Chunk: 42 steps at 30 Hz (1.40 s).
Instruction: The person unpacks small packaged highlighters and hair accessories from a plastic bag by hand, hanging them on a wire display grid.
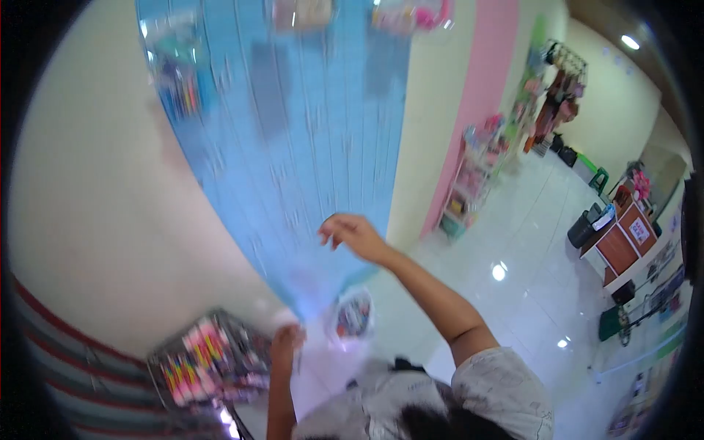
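Shirt (506, 381), pale with a print, showing at 5 o'clock. Right hand (353, 233) is hovering about dead centre, fingers loosely curled, gripping nothing that shows; it is crossing the lower part of the blue panel (308, 183), but can't tell if it is touching. Left hand (288, 339) is blurring at 7 o'clock; can't tell if it is grasping anything. It is sitting between the tub and the rack.

Tub (348, 343), white, is standing on the floor at 6 o'clock, holding a jumble of small mixed items. Rack (220, 317), dark, is standing between 7 and 8 o'clock, holding pink and yellow packs, print too smeared to read. Slats (81, 370), grey with red edges, are running along 8 o'clock.

Blue panel is rising from centre to 12 o'clock, carrying hooks. Pen pack (180, 95) is hanging at 10 o'clock, beige pack (302, 13) just before 12, pink pack (411, 16) just past 12; labels not legible.

Shelf (453, 185) is standing at 2 o'clock, loaded with goods. Farther off, desk (614, 251) is standing past 3 o'clock, bearing a white sign (639, 230) with pinkish lettering, too small to read. Black bin (581, 233) is standing beside it. Farthest, bags (561, 103) are hanging at 2 o'clock.
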Available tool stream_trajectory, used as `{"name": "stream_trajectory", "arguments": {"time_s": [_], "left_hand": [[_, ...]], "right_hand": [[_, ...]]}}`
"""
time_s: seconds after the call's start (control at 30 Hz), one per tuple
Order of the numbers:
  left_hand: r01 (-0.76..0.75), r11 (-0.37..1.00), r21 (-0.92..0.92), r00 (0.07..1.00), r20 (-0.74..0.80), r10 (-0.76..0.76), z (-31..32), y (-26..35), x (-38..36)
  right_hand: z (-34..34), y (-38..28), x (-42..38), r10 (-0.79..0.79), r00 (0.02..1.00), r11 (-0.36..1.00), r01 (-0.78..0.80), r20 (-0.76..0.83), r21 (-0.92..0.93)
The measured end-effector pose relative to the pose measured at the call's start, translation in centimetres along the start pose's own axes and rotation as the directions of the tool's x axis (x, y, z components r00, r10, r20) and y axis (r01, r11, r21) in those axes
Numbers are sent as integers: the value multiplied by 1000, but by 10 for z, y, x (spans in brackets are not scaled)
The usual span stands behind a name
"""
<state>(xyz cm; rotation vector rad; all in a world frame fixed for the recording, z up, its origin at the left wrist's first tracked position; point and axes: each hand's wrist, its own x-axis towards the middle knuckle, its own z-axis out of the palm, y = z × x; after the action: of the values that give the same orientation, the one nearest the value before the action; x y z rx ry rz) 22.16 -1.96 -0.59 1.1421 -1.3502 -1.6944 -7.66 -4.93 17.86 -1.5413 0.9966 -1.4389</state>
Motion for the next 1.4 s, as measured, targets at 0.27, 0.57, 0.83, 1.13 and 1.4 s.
{"name": "stream_trajectory", "arguments": {"time_s": [0.27,0.57,0.83,1.13,1.4], "left_hand": [[160,791,590,933,171,-316,55,-61,-3],[428,719,548,900,-188,-393,190,-183,46],[299,740,602,946,-89,-310,298,-264,85],[588,793,159,797,-285,-533,222,-397,65],[480,832,-279,561,-632,-535,146,-493,30]], "right_hand": [[-135,121,-107,348,868,914,-398,-354,-76],[-194,294,-179,750,661,661,-750,14,36],[-126,443,-275,878,379,425,-898,293,-113],[-13,677,-266,762,648,489,-575,1,-656],[27,774,-283,804,592,301,-480,-51,-824]]}}
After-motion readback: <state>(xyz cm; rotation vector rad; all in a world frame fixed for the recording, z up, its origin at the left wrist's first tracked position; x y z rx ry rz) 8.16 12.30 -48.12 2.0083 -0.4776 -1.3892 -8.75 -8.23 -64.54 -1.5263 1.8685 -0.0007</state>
